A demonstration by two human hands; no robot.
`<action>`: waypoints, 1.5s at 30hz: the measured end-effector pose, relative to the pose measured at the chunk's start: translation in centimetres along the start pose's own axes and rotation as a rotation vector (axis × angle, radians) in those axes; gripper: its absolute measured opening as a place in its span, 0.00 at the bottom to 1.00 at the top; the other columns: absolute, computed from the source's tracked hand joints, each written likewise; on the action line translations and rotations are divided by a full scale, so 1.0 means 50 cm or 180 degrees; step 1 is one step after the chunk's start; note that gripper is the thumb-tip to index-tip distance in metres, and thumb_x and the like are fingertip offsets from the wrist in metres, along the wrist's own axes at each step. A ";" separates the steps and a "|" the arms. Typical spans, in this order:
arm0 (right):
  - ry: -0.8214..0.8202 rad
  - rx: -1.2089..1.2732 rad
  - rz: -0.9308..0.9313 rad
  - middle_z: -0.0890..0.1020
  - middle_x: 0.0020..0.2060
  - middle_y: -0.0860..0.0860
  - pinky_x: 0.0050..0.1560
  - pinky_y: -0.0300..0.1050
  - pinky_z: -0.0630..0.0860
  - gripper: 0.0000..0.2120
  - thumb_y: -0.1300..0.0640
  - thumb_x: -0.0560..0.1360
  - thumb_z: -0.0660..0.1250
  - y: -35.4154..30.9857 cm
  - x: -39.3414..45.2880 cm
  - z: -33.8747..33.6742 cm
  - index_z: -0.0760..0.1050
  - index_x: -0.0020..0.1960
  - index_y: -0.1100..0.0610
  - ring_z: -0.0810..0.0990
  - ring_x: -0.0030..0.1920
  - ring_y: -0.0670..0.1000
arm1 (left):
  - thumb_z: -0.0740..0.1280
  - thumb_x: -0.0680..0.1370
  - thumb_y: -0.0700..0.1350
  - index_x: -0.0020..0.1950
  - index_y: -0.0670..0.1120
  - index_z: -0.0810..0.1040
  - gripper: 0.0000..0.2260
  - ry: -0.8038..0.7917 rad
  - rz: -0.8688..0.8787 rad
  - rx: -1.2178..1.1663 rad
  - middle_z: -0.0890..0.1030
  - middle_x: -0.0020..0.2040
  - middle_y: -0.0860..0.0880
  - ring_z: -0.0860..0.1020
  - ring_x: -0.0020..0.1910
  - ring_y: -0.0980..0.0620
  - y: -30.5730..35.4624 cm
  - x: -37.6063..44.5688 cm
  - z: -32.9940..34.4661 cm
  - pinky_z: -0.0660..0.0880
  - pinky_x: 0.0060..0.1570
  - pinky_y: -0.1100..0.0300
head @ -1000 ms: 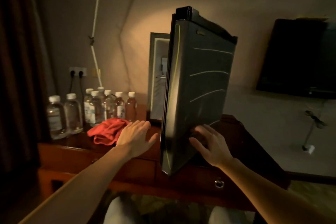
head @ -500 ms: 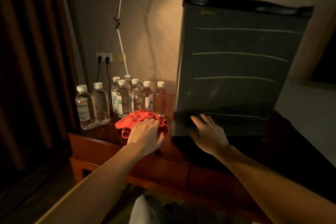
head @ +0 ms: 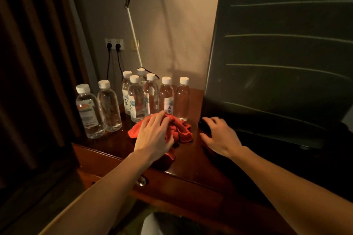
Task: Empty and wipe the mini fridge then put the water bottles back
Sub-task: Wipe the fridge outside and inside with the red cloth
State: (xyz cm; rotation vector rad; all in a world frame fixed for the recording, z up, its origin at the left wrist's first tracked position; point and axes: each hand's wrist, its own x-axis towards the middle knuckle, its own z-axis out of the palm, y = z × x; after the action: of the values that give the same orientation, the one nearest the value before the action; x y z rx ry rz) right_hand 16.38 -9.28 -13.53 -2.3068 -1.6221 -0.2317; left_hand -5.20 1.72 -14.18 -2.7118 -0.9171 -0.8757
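The mini fridge door (head: 282, 59) fills the right of the frame, its top and right edge cut off; its logo is unreadable. The left hand (head: 152, 135) lies flat, fingers spread, on the red cloth (head: 181, 129) at centre. The right hand (head: 219, 135), fingers relaxed, touches the door's lower corner. 8 water bottles (head: 136, 101) stand behind the cloth, their label script too small to read.

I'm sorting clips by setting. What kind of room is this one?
Probably a hotel room: a mini fridge sits on a dark wooden desk beside a row of small water bottles, with heavy curtains at the left.
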 end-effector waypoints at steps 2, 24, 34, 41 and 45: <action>-0.0106 0.0472 -0.0305 0.69 0.70 0.51 0.66 0.50 0.70 0.34 0.40 0.75 0.66 -0.022 0.018 0.020 0.60 0.76 0.50 0.67 0.69 0.53 | 0.64 0.74 0.61 0.68 0.49 0.68 0.27 -0.0058 -0.0128 -0.0032 0.66 0.73 0.46 0.65 0.71 0.45 -0.011 0.000 0.008 0.67 0.68 0.46; 0.0669 0.2039 -0.0783 0.75 0.44 0.47 0.48 0.40 0.73 0.10 0.61 0.70 0.66 -0.007 -0.010 -0.057 0.76 0.51 0.54 0.76 0.44 0.46 | 0.62 0.78 0.54 0.53 0.48 0.69 0.10 -0.0798 -0.1069 -0.0898 0.80 0.51 0.45 0.78 0.52 0.38 0.062 0.019 -0.023 0.72 0.47 0.47; 0.1002 0.1288 0.0143 0.72 0.49 0.49 0.61 0.43 0.70 0.21 0.66 0.67 0.65 0.200 -0.164 -0.152 0.80 0.56 0.52 0.72 0.56 0.51 | 0.66 0.78 0.38 0.47 0.47 0.71 0.06 -0.0223 -0.0472 -0.2217 0.76 0.38 0.55 0.77 0.39 0.54 0.286 0.099 -0.021 0.66 0.38 0.62; 0.0971 -0.0054 0.0597 0.74 0.57 0.53 0.56 0.58 0.70 0.20 0.52 0.67 0.61 0.227 -0.237 -0.140 0.78 0.58 0.48 0.72 0.57 0.60 | 0.69 0.72 0.35 0.53 0.43 0.77 0.11 -0.0453 -0.0294 -0.2300 0.80 0.44 0.50 0.78 0.45 0.52 0.390 0.134 0.022 0.71 0.43 0.64; 0.0227 0.0110 0.0015 0.67 0.68 0.51 0.65 0.62 0.67 0.30 0.36 0.72 0.60 0.175 -0.239 -0.102 0.65 0.70 0.47 0.65 0.67 0.58 | 0.68 0.68 0.42 0.54 0.47 0.78 0.14 -0.0657 -0.0373 -0.2246 0.81 0.45 0.52 0.79 0.45 0.53 0.372 0.137 0.023 0.73 0.43 0.66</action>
State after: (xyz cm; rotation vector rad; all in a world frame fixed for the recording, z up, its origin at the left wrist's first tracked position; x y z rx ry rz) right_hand 20.69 -24.33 -13.78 -2.2503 -1.5740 -0.2795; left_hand 10.84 -9.34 -10.36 -3.4261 -0.9478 -1.1310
